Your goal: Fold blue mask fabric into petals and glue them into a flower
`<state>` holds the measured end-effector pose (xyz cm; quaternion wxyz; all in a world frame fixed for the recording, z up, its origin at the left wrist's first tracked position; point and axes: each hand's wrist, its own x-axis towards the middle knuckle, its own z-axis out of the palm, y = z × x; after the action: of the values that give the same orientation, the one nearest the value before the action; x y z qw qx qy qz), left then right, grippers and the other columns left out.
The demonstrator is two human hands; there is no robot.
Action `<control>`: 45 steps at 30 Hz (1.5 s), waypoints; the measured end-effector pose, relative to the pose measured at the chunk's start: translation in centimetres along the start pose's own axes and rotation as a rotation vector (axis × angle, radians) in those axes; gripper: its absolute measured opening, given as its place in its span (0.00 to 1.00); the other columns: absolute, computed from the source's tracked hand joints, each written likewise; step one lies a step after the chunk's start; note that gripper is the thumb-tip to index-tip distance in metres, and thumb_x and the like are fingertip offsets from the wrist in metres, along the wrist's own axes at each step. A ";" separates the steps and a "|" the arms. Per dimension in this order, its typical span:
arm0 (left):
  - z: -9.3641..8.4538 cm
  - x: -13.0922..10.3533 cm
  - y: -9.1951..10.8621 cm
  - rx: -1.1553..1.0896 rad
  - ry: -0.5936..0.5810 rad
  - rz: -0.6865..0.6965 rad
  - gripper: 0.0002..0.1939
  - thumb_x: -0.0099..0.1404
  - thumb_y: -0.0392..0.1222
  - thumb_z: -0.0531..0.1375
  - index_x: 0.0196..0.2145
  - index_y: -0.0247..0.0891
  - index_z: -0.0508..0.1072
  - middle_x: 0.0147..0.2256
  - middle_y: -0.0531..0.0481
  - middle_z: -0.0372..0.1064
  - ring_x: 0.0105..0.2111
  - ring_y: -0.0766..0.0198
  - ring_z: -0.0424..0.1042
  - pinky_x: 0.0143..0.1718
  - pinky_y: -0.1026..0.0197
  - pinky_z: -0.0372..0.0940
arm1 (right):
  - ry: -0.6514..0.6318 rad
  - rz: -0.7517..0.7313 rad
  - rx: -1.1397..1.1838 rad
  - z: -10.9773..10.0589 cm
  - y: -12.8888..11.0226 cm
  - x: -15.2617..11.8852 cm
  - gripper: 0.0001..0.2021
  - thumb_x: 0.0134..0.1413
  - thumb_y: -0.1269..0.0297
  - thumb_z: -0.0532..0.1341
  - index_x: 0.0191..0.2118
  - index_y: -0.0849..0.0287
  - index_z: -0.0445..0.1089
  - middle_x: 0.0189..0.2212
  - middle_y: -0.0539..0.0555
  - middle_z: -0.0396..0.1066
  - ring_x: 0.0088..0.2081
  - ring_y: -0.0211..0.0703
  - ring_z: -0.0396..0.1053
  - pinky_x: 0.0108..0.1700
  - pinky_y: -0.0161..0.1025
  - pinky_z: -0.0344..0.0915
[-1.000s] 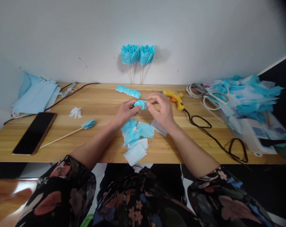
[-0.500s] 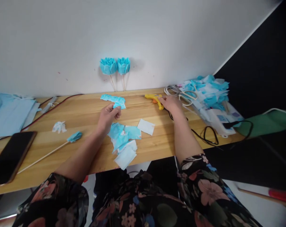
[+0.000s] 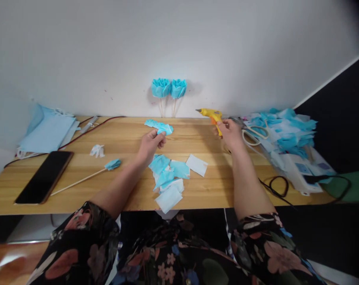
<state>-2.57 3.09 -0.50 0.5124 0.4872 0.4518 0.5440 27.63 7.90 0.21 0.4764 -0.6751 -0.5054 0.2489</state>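
My left hand point(image 3: 152, 144) pinches the near edge of a blue fabric strip point(image 3: 159, 126) above the wooden table. My right hand point(image 3: 230, 132) is wrapped round the handle of a yellow glue gun point(image 3: 210, 114), raised off the table with its nozzle pointing left. Between my forearms lies a loose pile of blue and white fabric pieces point(image 3: 164, 174), with one white piece point(image 3: 196, 165) at its right. Against the wall lean two blue fabric flowers point(image 3: 161, 88) on thin sticks. A stick with a small blue bud point(image 3: 112, 164) lies left of my left forearm.
A black phone point(image 3: 44, 178) and stacked blue masks point(image 3: 49, 128) are on the left, beside a white scrap point(image 3: 97, 151). To the right are white-handled scissors point(image 3: 256, 134), a heap of blue pieces point(image 3: 289, 128) on a white tray, and a black cable point(image 3: 278, 188).
My right hand has closed round the glue gun's handle and lifted it off the table. The camera view has shifted left, so the scene appears further right.
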 end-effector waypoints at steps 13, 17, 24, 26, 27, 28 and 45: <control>-0.3 0.2 0.5 -0.069 0.046 -0.035 0.13 0.58 0.47 0.64 0.22 0.37 0.68 0.21 0.54 0.67 0.20 0.73 0.61 0.24 0.66 0.56 | -0.402 -0.158 0.456 3.0 -4.4 -6.0 0.24 0.44 0.41 0.71 0.40 0.53 0.73 0.39 0.53 0.75 0.34 0.40 0.71 0.24 0.33 0.66; -0.4 0.4 0.4 -0.089 0.075 -0.037 0.13 0.59 0.45 0.64 0.22 0.37 0.68 0.20 0.54 0.66 0.19 0.73 0.61 0.23 0.66 0.55 | -0.505 -0.183 0.458 3.5 -4.3 -6.8 0.24 0.47 0.39 0.70 0.40 0.55 0.72 0.33 0.52 0.76 0.27 0.36 0.68 0.24 0.33 0.65; -0.3 0.4 0.2 -0.102 0.070 -0.059 0.14 0.60 0.45 0.66 0.23 0.37 0.68 0.20 0.55 0.66 0.19 0.73 0.61 0.24 0.66 0.55 | -0.629 -0.254 0.350 4.5 -5.0 -8.2 0.28 0.48 0.32 0.65 0.30 0.56 0.72 0.29 0.54 0.74 0.28 0.40 0.68 0.32 0.39 0.68; -0.3 0.4 0.1 -0.105 0.063 -0.055 0.15 0.60 0.46 0.66 0.24 0.37 0.68 0.20 0.55 0.66 0.20 0.73 0.61 0.24 0.66 0.55 | -0.632 -0.279 0.298 4.7 -5.0 -8.3 0.28 0.50 0.32 0.64 0.29 0.56 0.72 0.28 0.53 0.73 0.27 0.39 0.67 0.33 0.39 0.67; -0.3 0.4 0.1 -0.107 0.061 -0.052 0.14 0.60 0.46 0.66 0.24 0.37 0.68 0.21 0.55 0.66 0.20 0.73 0.61 0.24 0.66 0.55 | -0.634 -0.286 0.280 4.8 -4.9 -8.4 0.28 0.50 0.32 0.64 0.29 0.56 0.72 0.28 0.53 0.73 0.27 0.39 0.66 0.33 0.39 0.67; -0.3 0.4 0.1 -0.108 0.060 -0.049 0.14 0.60 0.46 0.66 0.24 0.37 0.68 0.20 0.55 0.66 0.20 0.73 0.61 0.24 0.66 0.55 | -0.636 -0.289 0.272 4.9 -4.8 -8.4 0.28 0.51 0.32 0.63 0.29 0.57 0.71 0.28 0.53 0.73 0.27 0.39 0.66 0.33 0.39 0.66; 0.1 -0.1 0.5 -0.105 0.035 -0.068 0.13 0.60 0.44 0.65 0.23 0.37 0.68 0.20 0.55 0.65 0.20 0.73 0.62 0.24 0.66 0.55 | -0.594 -0.276 0.253 5.3 -4.2 -8.1 0.24 0.55 0.40 0.63 0.25 0.57 0.68 0.23 0.50 0.68 0.25 0.36 0.60 0.30 0.37 0.62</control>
<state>-2.54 2.93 0.02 0.5477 0.4343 0.4478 0.5576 18.48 2.67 0.55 0.4176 -0.4343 -0.6735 0.4283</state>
